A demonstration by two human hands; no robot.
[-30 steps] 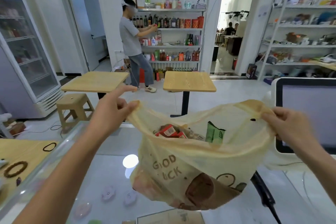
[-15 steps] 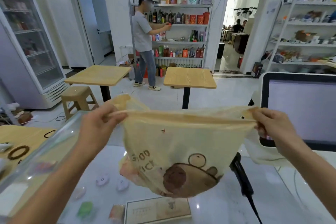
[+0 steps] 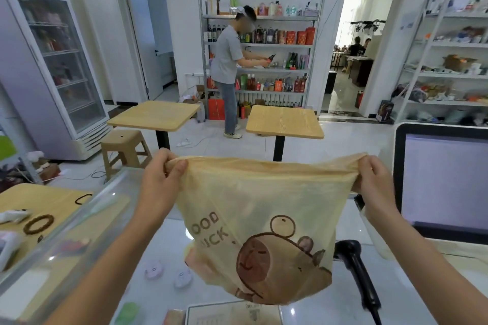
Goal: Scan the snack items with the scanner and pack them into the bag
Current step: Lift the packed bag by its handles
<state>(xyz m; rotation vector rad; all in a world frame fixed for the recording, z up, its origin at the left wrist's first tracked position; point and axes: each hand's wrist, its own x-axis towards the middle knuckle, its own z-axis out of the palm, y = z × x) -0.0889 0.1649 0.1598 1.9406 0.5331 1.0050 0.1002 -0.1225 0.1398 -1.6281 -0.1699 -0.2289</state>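
Above bench (image 3: 161,243): bag (image 3: 264,208) hangs, mouth pulled taut.
Left hand (image 3: 162,175): pinches bag rim, 9 o'clock.
Right hand (image 3: 371,175): pinches rim, 3 o'clock.
Scanner (image 3: 355,269): bag's 4 o'clock.

Up over counter (image 3: 317,306), bag (image 3: 253,219) between left hand (image 3: 161,179) and right hand (image 3: 372,177), scanner (image 3: 359,272) on counter just right of it, partly behind, screen (image 3: 446,182) farther right, table (image 3: 284,121) beyond, shelf rack (image 3: 264,45) behind that.
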